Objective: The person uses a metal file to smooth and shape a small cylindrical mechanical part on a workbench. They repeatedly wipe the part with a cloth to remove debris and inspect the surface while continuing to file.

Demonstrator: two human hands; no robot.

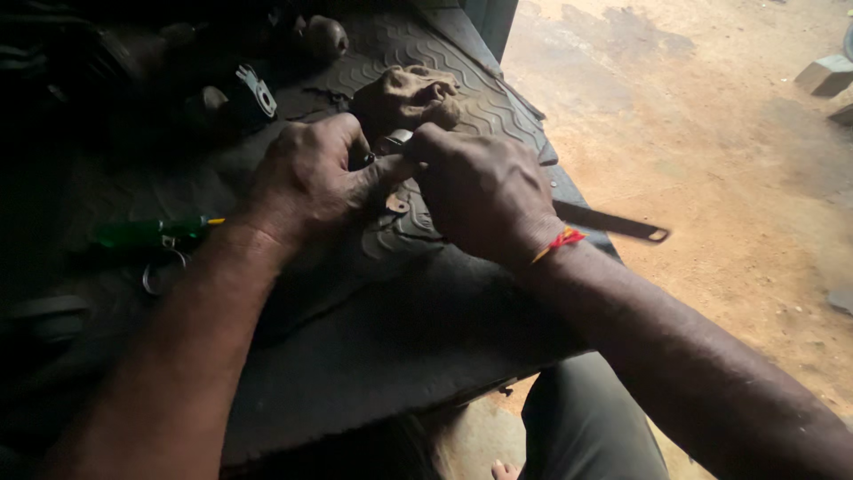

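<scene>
My left hand (306, 178) and my right hand (484, 191) meet over a dark ribbed rubber mat (418, 53). Both close around a small metal part (394, 140), of which only a shiny bit shows between the fingers. A red and orange thread (560, 240) circles my right wrist. Just behind the hands lies a crumpled brown rag (409, 96). A small flat metal piece (396, 204) rests on the mat under my hands.
A green-handled screwdriver (147, 233) and a metal ring (163, 271) lie at the left. A flat dark metal bar (613, 222) sticks out over the mat's right edge. Sandy ground (711, 160) lies to the right, with grey blocks (826, 73) far off.
</scene>
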